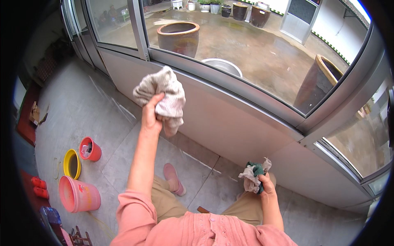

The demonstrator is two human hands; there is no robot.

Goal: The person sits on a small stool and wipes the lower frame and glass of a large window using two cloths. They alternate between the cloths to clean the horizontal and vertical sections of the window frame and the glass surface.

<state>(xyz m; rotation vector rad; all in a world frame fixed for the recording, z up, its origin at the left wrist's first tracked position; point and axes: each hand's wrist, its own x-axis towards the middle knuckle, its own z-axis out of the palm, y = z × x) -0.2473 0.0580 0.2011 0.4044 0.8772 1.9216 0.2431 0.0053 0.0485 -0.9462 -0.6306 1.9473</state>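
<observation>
The left hand (152, 112) grips a rumpled, coarse whitish cloth (164, 84) before the metal window frame's (230, 87) lower edge; the right hand (266, 185) clutches a crumpled bundle (248, 177) of thin pale and dark green material; round plastic buckets (89, 196) stand toward the tiled floor's (74, 119) left edge.

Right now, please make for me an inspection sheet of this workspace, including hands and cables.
Surface: grey tiled floor beside low pale wall.
Job's things: pale cloth; green-and-whitish bundle.
Clutter: red bucket, yellow bucket, pink bucket, at left.
Hands: left hand grips the pale cloth, right hand the bundle.
Cables: thin yellow strand near the yellow bucket, kind unclear.
Surroundings: metal window frame above the wall; courtyard beyond, with brown pots.
</observation>
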